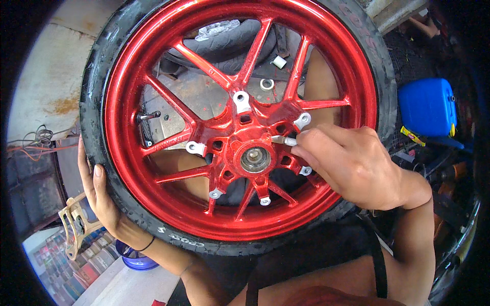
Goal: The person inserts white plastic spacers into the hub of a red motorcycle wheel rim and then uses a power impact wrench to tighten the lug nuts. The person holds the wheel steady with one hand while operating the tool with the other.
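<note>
Red motorcycle wheel (245, 127) upright in the person's lap: left hand (99, 188) lies flat, unclenched, against its black tyre (97, 102); right hand (352, 163) pinches a small metal bolt (283, 139) beside the hub (255, 159). Blue plastic canister (427, 107) stands right, partly cut off.

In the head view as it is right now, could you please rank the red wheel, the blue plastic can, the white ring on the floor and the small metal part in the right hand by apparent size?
1. red wheel
2. blue plastic can, though it lies farther from the camera
3. and 4. unsure: the white ring and the small metal part pinched by the right hand look alike.
</note>
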### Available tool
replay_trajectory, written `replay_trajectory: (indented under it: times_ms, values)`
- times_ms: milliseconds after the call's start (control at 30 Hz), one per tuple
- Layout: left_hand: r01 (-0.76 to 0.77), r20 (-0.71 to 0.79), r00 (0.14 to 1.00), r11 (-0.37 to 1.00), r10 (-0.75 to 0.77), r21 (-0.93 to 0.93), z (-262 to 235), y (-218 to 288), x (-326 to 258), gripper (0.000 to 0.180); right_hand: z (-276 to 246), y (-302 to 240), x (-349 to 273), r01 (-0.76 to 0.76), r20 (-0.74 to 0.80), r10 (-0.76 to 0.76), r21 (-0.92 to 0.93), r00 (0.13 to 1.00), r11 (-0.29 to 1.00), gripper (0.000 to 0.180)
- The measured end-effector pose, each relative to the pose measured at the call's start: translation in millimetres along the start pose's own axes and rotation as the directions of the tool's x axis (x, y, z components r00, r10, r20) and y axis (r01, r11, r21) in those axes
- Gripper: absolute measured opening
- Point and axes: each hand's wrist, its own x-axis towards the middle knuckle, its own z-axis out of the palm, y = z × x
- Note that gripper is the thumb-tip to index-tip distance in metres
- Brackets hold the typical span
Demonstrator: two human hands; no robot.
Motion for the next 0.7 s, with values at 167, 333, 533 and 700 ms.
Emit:
replay_trajectory:
  times_ms: [167,333,533,700]
  values:
    - [0.023,-0.024,0.999,1.0,-0.023,0.014,-5.6,-1.7,-3.0,0.059,14.8,0.6,-3.2,-0.063,-0.059,0.074,0.178,0.995,0.982,0.016]
    - [-0.003,-0.015,1.0,1.0,0.003,0.031,-5.9,-2.8,-1.8,0.059,15.3,0.1,-3.1,-0.064,-0.116,0.089,0.198,0.989,0.978,0.011]
    - [-0.013,-0.013,1.0,0.996,0.014,0.084,-0.9,1.3,-1.1,0.06,16.0,1.7,-1.6,-0.038,-0.106,0.041,0.027,0.993,0.999,0.013]
    - [-0.017,0.003,1.0,0.998,0.016,0.061,-4.0,-1.6,0.0,0.06,11.8,-1.7,-1.0,-0.026,-0.08,0.018,-0.11,0.997,0.994,0.011]
